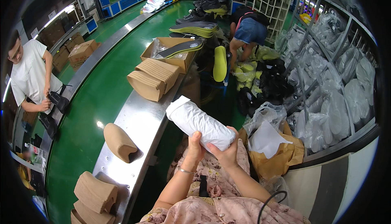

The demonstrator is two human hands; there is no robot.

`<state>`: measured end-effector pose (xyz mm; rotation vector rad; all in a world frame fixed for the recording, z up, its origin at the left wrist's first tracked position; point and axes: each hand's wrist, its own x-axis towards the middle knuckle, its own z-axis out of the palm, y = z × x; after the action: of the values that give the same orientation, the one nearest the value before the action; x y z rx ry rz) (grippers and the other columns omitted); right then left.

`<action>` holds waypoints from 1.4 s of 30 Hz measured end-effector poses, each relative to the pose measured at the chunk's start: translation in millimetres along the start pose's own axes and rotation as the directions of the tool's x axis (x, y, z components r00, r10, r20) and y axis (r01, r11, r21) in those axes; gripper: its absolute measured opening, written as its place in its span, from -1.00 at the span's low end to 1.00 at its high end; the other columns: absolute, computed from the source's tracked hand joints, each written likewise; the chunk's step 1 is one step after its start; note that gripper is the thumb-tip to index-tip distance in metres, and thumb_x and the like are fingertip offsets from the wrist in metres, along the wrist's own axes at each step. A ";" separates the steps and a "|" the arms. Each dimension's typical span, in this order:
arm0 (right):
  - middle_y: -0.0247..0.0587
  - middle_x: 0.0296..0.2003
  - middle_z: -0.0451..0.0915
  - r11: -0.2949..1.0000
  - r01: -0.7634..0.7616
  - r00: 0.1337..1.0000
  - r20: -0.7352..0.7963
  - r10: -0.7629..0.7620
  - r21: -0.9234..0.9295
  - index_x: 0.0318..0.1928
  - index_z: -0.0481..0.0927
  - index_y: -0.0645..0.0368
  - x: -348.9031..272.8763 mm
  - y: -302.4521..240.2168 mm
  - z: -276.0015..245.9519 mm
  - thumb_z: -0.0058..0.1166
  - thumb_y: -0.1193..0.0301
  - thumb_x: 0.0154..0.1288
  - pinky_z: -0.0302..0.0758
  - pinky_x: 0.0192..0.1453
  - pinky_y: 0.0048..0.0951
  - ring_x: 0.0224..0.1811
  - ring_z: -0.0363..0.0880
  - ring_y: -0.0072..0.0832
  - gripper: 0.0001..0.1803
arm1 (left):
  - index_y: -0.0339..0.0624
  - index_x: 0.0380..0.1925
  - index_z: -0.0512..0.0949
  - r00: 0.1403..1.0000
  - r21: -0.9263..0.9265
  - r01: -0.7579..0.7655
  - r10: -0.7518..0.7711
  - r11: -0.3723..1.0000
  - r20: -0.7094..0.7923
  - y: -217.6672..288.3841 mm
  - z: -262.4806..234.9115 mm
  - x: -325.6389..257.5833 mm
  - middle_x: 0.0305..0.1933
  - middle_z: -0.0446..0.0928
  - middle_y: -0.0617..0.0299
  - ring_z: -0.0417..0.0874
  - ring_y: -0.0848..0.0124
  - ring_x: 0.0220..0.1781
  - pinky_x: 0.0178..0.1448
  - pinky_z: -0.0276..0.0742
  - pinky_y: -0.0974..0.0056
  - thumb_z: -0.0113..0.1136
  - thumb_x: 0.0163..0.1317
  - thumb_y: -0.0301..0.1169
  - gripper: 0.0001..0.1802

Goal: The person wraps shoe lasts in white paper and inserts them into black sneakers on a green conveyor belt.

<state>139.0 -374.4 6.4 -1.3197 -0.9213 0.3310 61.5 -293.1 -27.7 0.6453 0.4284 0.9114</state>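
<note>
- White, crumpled paper: gripping the long, rounded bundle (199, 122) in front of the body, right of the metal bench (140, 116), with left hand (194, 152) along its near side and right hand (228, 155) around its near right end.
- Seemingly at a wrapping step; probably calling next for tucking the folded far end without slackening the hold.
- On the bench, smooth, tan, curved blocks (120, 142), near and far.
- Farther right, creased brown paper (281, 159) beneath a white sheet (266, 140).
</note>
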 end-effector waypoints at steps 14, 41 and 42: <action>0.14 -0.02 0.33 0.513 0.779 0.623 0.529 -0.576 -0.360 0.06 0.23 0.23 21.0 -28.9 -60.5 0.34 0.45 -0.26 0.37 0.03 -0.12 -0.05 0.38 0.01 -0.21 | -0.49 0.05 0.37 0.884 0.879 -0.295 0.455 0.374 0.104 61.1 3.5 8.6 -0.06 0.51 -0.09 0.54 0.12 -0.01 0.09 0.40 0.27 0.00 0.31 -0.22 -0.50; -0.01 -0.19 0.50 0.998 0.045 0.934 0.352 -0.057 0.041 0.05 0.22 0.33 53.7 34.4 145.8 0.39 0.37 -0.11 0.46 -0.06 -0.36 -0.16 0.53 -0.30 -0.24 | -0.33 0.15 0.27 0.922 -0.471 -0.357 0.225 0.807 -0.314 129.7 -97.8 30.2 0.24 0.28 -0.03 0.26 0.16 0.30 0.35 0.17 0.08 -0.32 0.37 0.04 -0.35; 0.05 -0.17 0.49 0.998 0.064 0.931 0.360 -0.054 -0.018 0.05 0.22 0.33 57.9 43.5 159.1 0.40 0.34 -0.13 0.47 -0.06 -0.33 -0.15 0.53 -0.21 -0.22 | -0.35 0.16 0.24 0.868 -0.259 -0.342 0.198 0.903 -0.455 123.1 -105.6 21.1 0.22 0.29 -0.03 0.26 0.16 0.29 0.34 0.17 0.10 -0.28 0.37 -0.01 -0.38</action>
<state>70.5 -215.1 -16.0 -1.2773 -1.2752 0.5259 -61.8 -185.7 -23.6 0.1915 0.5584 1.3732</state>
